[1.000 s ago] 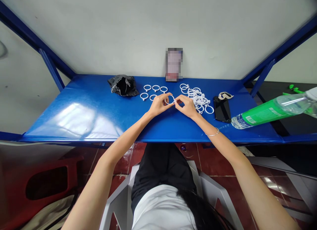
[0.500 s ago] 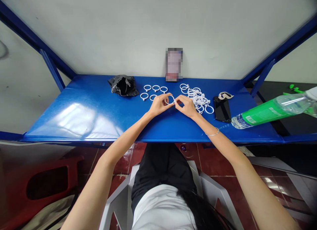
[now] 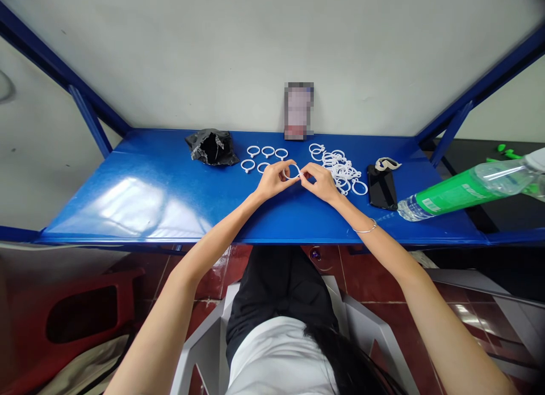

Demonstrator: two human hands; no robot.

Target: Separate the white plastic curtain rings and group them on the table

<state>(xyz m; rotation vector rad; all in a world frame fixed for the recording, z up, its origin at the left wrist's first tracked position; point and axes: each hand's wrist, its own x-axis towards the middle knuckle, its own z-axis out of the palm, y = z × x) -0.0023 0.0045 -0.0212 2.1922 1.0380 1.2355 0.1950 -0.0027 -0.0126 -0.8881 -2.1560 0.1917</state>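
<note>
A white plastic curtain ring is held between my two hands over the blue table. My left hand grips its left side, thumb and fingers closed on the rim. At its right end, where the small eyelet would be, my right hand pinches it; the fingertips hide that spot. Several loose rings lie in rows beyond my left hand, one partly covered by it. Right of my right hand is a tangled pile of similar rings.
A crumpled black plastic bag lies open at the back left. A pixelated upright phone-like object leans on the wall. To the right are a black phone, a beige band and a green-labelled bottle. Blue braces flank the table.
</note>
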